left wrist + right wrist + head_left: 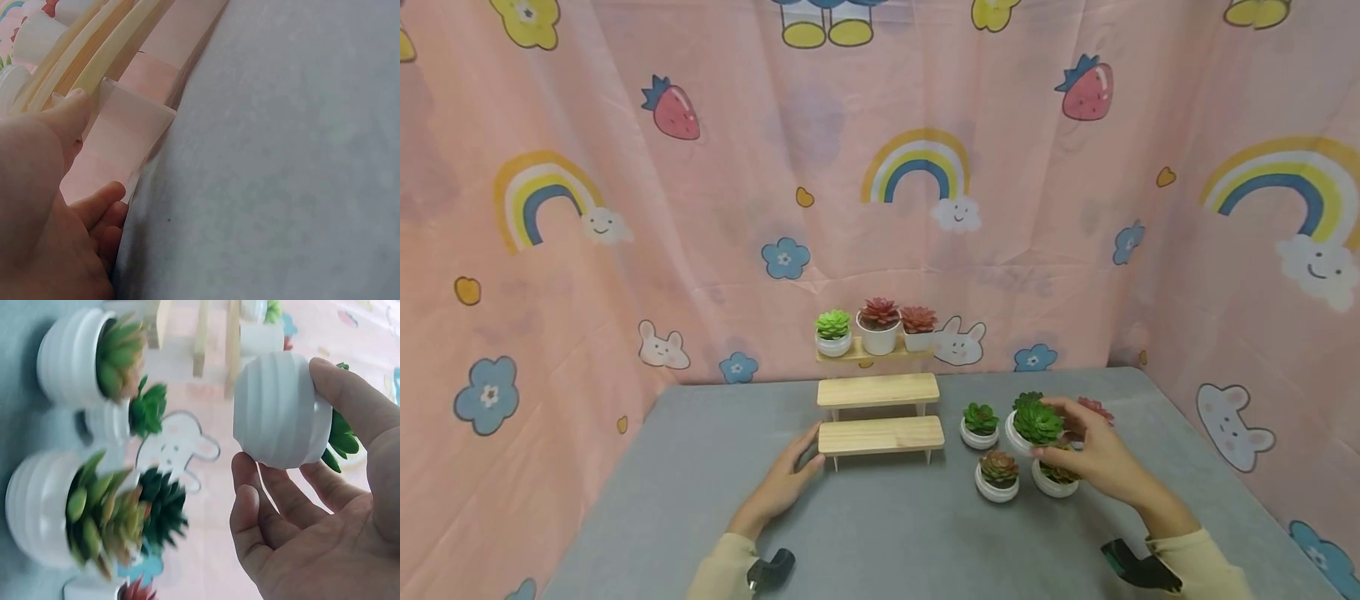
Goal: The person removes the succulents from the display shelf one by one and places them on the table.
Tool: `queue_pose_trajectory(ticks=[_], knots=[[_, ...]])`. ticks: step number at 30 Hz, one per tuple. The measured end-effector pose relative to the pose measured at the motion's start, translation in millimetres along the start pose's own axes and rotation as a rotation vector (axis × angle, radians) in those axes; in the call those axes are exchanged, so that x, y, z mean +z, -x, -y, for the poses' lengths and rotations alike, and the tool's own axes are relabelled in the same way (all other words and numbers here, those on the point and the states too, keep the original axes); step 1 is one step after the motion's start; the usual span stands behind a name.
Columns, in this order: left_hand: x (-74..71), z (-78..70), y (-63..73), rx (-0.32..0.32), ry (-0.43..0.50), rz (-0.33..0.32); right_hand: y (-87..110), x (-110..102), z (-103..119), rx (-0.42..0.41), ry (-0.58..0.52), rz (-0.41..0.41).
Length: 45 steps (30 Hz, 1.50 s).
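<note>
My right hand (1101, 458) grips a green potted succulent (1037, 422) in a white ribbed pot, lifted above the other plants. In the right wrist view, thumb and fingers go round the pot (281, 409). My left hand (781, 481) touches the left end of the lowest step of a wooden tiered stand (880, 435). The left wrist view has its thumb at the step's end (119, 56), other fingers loosely bent beside the clear leg (128, 125). On the top step stand a light green succulent (832, 332), a larger red one (879, 325) and a smaller red one (918, 327).
Near the right hand are a small green succulent (980, 425), a reddish-brown one (997, 477), a yellow-green one (1056, 479), a dark green one (162, 500) and a red one (1096, 408), partly hidden. A pink patterned curtain (737, 208) hangs behind the grey table (700, 450).
</note>
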<state>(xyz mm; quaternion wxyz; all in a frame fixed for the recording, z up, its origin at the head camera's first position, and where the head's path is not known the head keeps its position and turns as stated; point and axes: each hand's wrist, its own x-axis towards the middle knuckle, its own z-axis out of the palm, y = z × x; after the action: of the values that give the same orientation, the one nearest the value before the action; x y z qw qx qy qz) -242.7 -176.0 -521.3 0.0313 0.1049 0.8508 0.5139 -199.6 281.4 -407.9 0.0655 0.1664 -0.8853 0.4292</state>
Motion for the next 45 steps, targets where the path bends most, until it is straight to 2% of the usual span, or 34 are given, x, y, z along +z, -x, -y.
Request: queue_pose_trajectory(ticks=[8, 15, 23, 28, 33, 37, 45], knots=[[1.0, -0.8, 0.0, 0.005, -0.022, 0.006, 10.7, -22.3, -25.2, 0.055, -0.003, 0.03], [0.5, -0.1, 0.3, -0.005, -0.003, -0.002, 16.8, -35.4, -46.0, 0.01, -0.042, 0.02], [-0.8, 0.4, -0.4, 0.003, -0.006, 0.0, 20.3, -46.5, -63.7, 0.068, -0.086, 0.081], [-0.8, 2.3, -0.8, 0.005, 0.004, 0.002, 25.0, -52.1, -71.6, 0.104, -0.057, 0.064], [-0.7, 1.7, 0.4, 0.001, 0.011, -0.001, 29.5, -59.9, -79.3, 0.15, 0.029, 0.047], [-0.1, 1.3, 0.3, 0.006, 0.005, 0.0, 34.2, -66.8, -89.9, 0.186, 0.06, 0.057], [0.2, 1.8, 0.3, 0.015, -0.011, 0.005, 42.7, -75.1, -107.8, 0.186, -0.065, 0.11]])
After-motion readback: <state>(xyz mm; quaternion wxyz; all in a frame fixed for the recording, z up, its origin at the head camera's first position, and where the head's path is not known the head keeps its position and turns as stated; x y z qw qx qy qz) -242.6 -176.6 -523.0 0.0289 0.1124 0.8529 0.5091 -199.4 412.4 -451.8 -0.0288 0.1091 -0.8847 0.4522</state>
